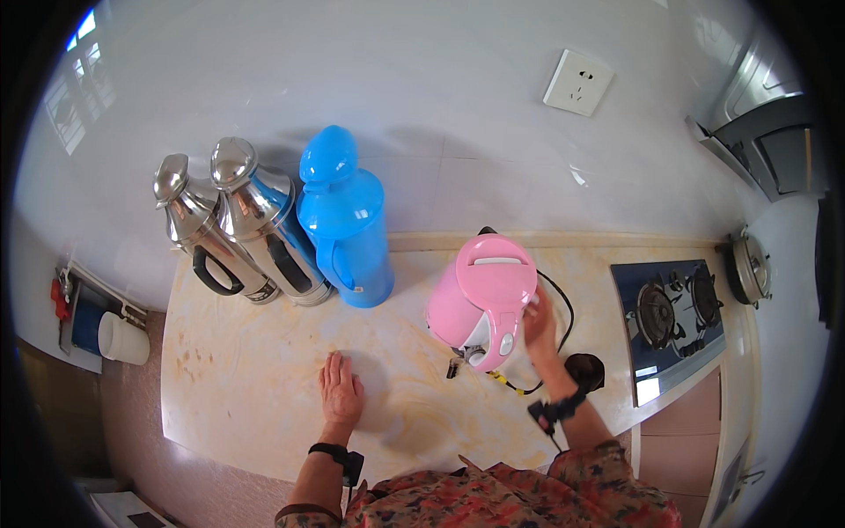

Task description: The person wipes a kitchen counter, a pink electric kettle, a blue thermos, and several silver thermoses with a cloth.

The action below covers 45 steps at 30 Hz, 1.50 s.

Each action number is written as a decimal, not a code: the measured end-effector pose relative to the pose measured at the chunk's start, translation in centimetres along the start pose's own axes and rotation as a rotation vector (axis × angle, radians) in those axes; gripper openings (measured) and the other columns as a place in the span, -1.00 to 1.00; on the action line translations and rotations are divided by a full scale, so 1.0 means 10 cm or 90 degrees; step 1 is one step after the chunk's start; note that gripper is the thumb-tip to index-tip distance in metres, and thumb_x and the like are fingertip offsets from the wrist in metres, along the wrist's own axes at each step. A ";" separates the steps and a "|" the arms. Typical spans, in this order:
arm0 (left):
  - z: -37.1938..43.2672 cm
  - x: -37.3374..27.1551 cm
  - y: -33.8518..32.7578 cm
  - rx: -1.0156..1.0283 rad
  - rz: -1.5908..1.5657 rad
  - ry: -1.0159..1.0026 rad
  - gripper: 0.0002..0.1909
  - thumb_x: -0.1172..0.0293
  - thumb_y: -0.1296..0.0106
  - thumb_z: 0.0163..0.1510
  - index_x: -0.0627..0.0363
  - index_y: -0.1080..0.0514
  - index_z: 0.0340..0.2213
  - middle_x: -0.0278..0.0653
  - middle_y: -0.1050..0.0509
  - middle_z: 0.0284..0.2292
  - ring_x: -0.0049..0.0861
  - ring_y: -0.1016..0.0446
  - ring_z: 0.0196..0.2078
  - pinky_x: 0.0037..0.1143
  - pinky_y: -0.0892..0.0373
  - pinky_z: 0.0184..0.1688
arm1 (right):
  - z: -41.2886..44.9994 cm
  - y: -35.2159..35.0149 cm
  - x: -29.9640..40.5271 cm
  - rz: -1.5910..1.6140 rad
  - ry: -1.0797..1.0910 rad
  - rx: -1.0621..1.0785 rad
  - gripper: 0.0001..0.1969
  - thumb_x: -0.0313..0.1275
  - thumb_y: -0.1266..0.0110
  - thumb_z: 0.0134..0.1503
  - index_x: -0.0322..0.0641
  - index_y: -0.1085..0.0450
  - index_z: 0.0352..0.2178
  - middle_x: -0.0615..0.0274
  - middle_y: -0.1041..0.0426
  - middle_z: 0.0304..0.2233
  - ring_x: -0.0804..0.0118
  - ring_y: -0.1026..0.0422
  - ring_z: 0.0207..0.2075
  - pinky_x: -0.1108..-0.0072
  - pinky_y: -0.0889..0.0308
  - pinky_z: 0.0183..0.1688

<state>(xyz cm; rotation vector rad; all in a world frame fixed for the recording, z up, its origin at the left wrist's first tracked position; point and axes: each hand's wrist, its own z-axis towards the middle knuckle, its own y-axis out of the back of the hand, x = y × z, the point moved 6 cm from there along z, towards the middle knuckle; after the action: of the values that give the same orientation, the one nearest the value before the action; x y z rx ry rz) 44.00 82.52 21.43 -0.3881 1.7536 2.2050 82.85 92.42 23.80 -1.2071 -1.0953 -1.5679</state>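
A pink electric kettle (494,290) stands on the marbled countertop (264,376), its lid up and its handle turned towards me. My right hand (540,323) is at the kettle's right side, with the fingers partly hidden behind it. My left hand (340,389) rests palm down on the counter, left of the kettle, with nothing seen in it. A black cord (569,317) with yellow tape loops around the right of the kettle. Below the handle lies a small black plug-like piece (453,367).
Two steel vacuum flasks (204,224) (257,204) and a blue one (350,224) stand at the back left. To the right are a dark round object (585,371), a gas hob (667,323) and a lidded pot (750,267). A wall socket (579,82) sits above.
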 end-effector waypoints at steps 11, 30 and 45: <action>-0.03 0.02 0.05 -0.027 -0.001 0.007 -0.59 0.45 0.11 -0.12 0.19 -0.23 -0.15 -0.08 -0.18 -0.02 -0.17 -0.09 0.08 -0.24 0.00 0.09 | -0.96 -0.62 1.03 -0.102 -0.017 0.071 -0.11 -0.51 -0.13 -0.19 -0.29 0.26 0.11 0.02 0.06 0.07 0.21 0.02 0.12 0.44 -0.02 0.08; -0.04 0.03 0.03 -0.014 -0.005 0.018 -0.59 0.42 0.12 -0.09 0.20 -0.23 -0.13 -0.08 -0.17 -0.01 -0.19 -0.07 0.09 -0.24 0.00 0.09 | 0.35 -0.42 0.62 -0.045 -0.020 0.182 -0.42 -0.61 -0.01 -0.22 -0.29 -0.11 -0.06 0.23 -0.32 -0.26 0.46 -0.30 -0.22 0.62 -0.26 -0.21; -0.02 0.04 0.02 0.003 -0.018 0.029 -0.57 0.39 0.11 -0.09 0.21 -0.24 -0.12 -0.07 -0.15 0.01 -0.19 -0.05 0.11 -0.25 0.02 0.10 | 0.33 -0.30 1.28 -0.388 0.149 -0.023 -0.49 -0.53 0.01 -0.10 -0.31 -0.09 -0.05 0.08 -0.28 -0.21 0.25 -0.27 -0.17 0.56 -0.18 -0.11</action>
<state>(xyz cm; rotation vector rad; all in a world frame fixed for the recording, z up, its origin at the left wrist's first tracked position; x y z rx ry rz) 43.53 82.30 21.39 -0.4614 1.7654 2.1889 78.52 94.92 36.43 -0.7102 -1.3549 -2.1284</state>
